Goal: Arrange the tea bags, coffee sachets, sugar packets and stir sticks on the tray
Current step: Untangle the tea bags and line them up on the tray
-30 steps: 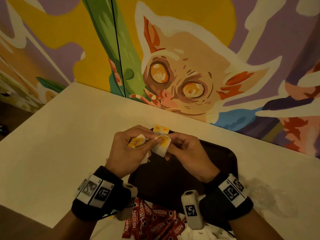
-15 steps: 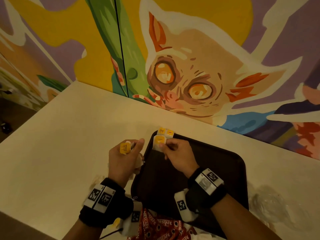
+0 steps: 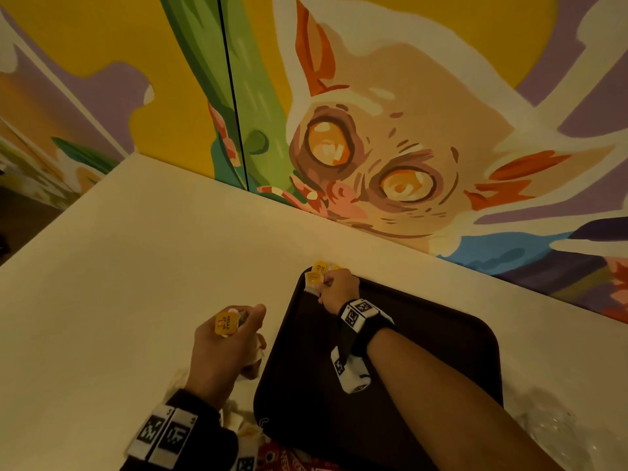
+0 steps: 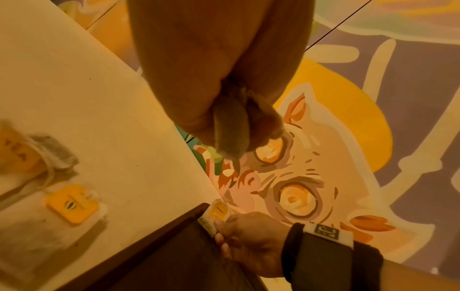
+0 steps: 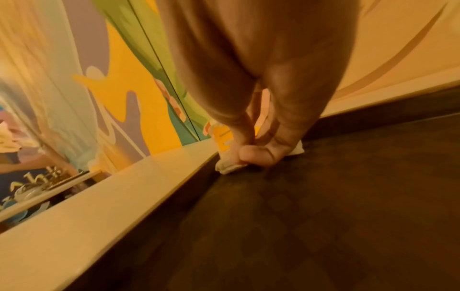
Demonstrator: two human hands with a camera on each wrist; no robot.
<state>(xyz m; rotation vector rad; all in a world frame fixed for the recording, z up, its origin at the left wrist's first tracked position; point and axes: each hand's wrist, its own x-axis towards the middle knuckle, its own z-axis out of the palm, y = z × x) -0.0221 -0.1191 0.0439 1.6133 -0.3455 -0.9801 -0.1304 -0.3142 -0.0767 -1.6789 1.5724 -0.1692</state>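
Tea bag (image 3: pixel 313 282) with a yellow tag sits in the far-left corner of the dark brown tray (image 3: pixel 441 338), pinched by the right hand (image 3: pixel 338 289): thumb and fingers curled round its white pouch, pouch edge touching the tray floor right at the rim. Just beyond that grip, more yellow tags (image 3: pixel 321 266) stick up against the corner rim; can't tell how many bags. Left hand (image 3: pixel 221 348) is off the tray, just left of its rim over the cream table (image 3: pixel 136 266), fingers curled round another yellow-tagged tea bag (image 3: pixel 227 323), tag poking out above the fist, white pouch showing below the palm. Below the left grip, toward the wrist, loose tea bags (image 4: pixel 72 204) lie flat on the table, one tag reading TEA. Red Nescafe sachets (image 3: pixel 289 460) lie at the near tray edge, behind both wrists. Crumpled clear plastic (image 3: pixel 557 426) lies on the table well right of the right forearm.
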